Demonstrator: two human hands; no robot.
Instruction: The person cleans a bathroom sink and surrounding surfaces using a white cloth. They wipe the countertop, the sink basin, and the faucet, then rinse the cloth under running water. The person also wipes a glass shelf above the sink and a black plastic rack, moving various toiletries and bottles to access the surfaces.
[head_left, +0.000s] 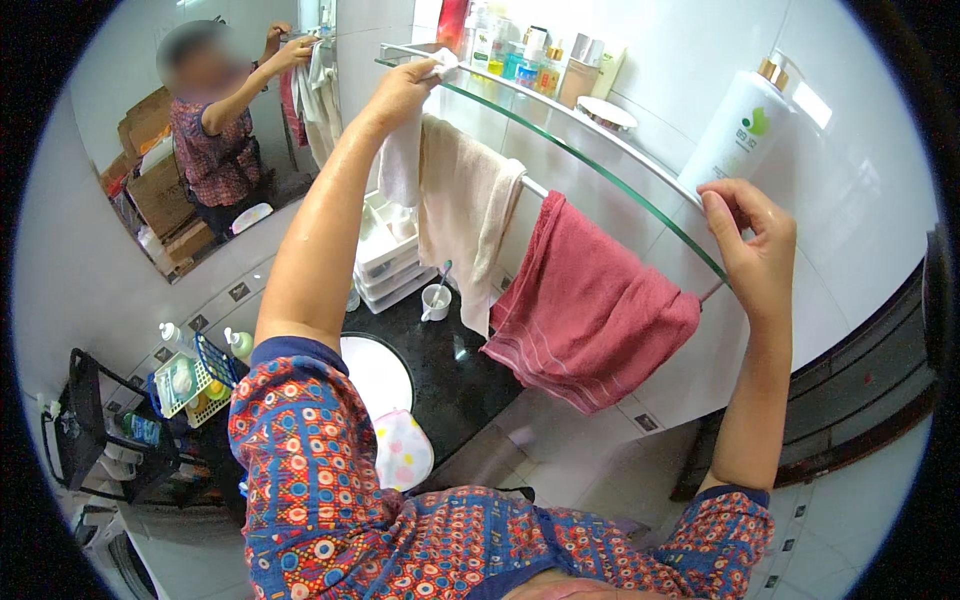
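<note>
A patterned fabric shirt (310, 460) is nearest, then a glass shelf (598, 165) with a slim rail (590, 122), bearing a smooth, green-printed white bottle (735, 130). The right hand (750, 230) has fingers grasping the rail's end; the left hand (403, 95) clutches crumpled white cloth (446, 66) against it.

We wear a blue shirt (465, 525) printed with red, orange and white circles — its short sleeves (300, 430) end in plain navy bands (290, 348).

A glass shelf (600, 167) carries small bottles (527, 66), a round container (607, 112) and a large bottle (736, 128).
</note>
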